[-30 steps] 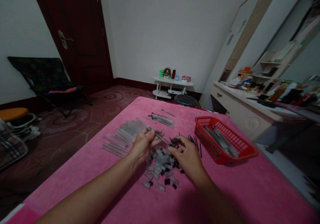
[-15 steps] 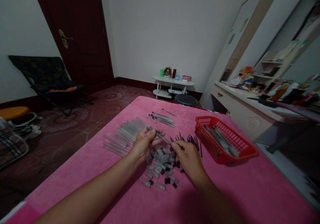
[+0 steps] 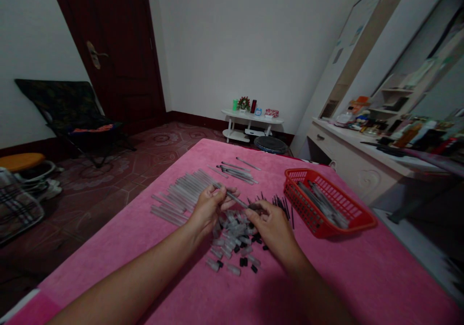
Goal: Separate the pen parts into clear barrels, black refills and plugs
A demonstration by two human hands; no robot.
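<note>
A slim, clear-grey pen is held slanting between my two hands, above the pink cloth. My left hand pinches its upper left end between thumb and fingers. At the lower right end, my right hand grips it with bent fingers, which hide the tip. Under the hands lies a heap of clear pen caps mixed with small black plugs. Clear pen barrels are laid side by side left of my left hand. Thin dark refills lie beyond my right hand.
Several pens lie on the far part of the pink-covered table. A red plastic basket with more pens stands on the right. Beyond it is a dresser crowded with bottles. A folding chair stands at the left.
My right hand has shifted slightly at the pen's lower end, its fingers curling more. The left hand keeps its hold. The whole view has moved a little.
</note>
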